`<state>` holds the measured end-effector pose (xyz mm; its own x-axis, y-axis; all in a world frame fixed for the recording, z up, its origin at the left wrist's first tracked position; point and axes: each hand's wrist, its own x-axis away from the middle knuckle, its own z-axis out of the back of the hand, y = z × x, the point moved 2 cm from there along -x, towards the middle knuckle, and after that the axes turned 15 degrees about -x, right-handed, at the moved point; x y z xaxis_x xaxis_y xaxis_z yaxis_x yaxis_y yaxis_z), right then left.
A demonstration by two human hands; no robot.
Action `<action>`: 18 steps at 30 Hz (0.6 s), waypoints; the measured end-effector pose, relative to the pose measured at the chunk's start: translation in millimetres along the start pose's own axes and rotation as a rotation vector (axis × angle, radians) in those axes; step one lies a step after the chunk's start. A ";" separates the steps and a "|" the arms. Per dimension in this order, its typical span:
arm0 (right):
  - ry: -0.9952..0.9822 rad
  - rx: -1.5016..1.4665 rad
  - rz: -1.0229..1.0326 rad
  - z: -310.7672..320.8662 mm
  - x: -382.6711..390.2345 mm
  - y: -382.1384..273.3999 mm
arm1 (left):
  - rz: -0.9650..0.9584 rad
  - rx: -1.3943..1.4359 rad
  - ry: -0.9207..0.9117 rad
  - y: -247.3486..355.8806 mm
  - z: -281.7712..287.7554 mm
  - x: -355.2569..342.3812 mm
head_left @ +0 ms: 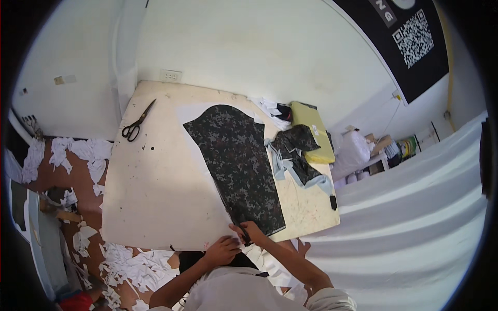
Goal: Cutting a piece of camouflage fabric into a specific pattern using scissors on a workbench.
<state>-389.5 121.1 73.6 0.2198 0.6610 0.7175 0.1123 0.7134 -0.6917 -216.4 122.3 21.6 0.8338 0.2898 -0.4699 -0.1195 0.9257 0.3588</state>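
Observation:
A dark camouflage-patterned fabric piece (233, 160), rounded at its far end, lies flat on the pale table (150, 192). A white sheet (196, 147) shows along its left edge. At the near end of the fabric, my right hand (254, 233) is closed round dark-handled scissors (244, 234), whose blades point away along the fabric's left edge and are hard to make out. Close beside it on the left, my left hand (223, 251) grips the white sheet at the table's near edge, its fingers bent and pressed together.
Large black shears (139, 122) lie at the table's far left. On the right are crumpled camouflage and light blue scraps (295, 155) and a yellow package (314, 132). White scraps (137, 269) litter the floor. A white curtain (410, 207) hangs at right.

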 end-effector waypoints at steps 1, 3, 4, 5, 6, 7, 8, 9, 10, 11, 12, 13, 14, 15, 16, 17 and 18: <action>-0.015 -0.023 -0.013 0.5 -0.3 -1.9 | 0.018 -0.006 0.018 0.6 -0.7 -0.7; -0.042 -0.045 -0.029 0.5 -6.2 -6.5 | -0.005 0.000 0.014 2.5 -2.2 -1.2; -0.085 -0.101 -0.030 -1.0 -12.7 -10.5 | 0.013 -0.002 0.022 2.1 -2.6 -1.3; -0.094 -0.134 -0.054 -0.9 -18.4 -13.3 | 0.021 0.005 0.012 1.5 -3.5 -1.7; -0.123 -0.157 -0.035 -1.3 -24.0 -16.4 | 0.028 0.015 0.004 1.2 -4.6 -2.1; -0.116 -0.181 -0.045 -2.1 -30.5 -19.1 | 0.033 0.018 0.006 0.7 -5.3 -2.3; -0.087 -0.197 -0.070 -2.5 -34.6 -19.9 | 0.037 0.022 -0.014 0.3 -6.1 -2.1; -0.117 -0.205 -0.058 -3.7 -36.3 -20.7 | 0.032 0.016 -0.040 0.0 -6.5 -1.8; -0.088 -0.127 -0.032 -4.4 -37.8 -21.6 | 0.049 0.016 -0.039 -0.4 -6.0 -1.5; -0.070 -0.041 -0.019 -5.2 -39.2 -22.6 | 0.039 0.006 -0.052 -0.2 -5.9 -1.3; -0.071 -0.043 -0.007 -5.5 -40.7 -24.3 | 0.026 0.001 -0.069 0.5 -5.8 -0.9; -0.098 -0.101 -0.023 -5.3 -42.4 -26.0 | 0.043 -0.004 -0.066 0.8 -5.5 -0.6; -0.093 -0.132 -0.074 -5.2 -44.1 -26.9 | 0.038 -0.005 -0.069 1.4 -5.1 -0.4; -0.139 -0.153 -0.049 -6.4 -47.0 -29.8 | 0.028 -0.006 -0.071 2.3 -4.6 0.2; -0.132 -0.173 -0.068 -6.7 -52.3 -34.0 | 0.053 -0.014 -0.073 2.5 -4.2 0.6; -0.116 -0.190 -0.086 -7.4 -57.3 -37.7 | 0.044 -0.022 -0.077 3.1 -4.0 0.7; -0.132 -0.178 -0.080 -10.2 -61.9 -40.6 | 0.026 -0.034 -0.090 3.7 -4.4 0.9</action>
<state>-397.8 48.8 56.5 0.0757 0.6374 0.7668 0.2954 0.7202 -0.6278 -218.6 127.0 19.0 0.8750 0.2927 -0.3857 -0.1593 0.9263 0.3415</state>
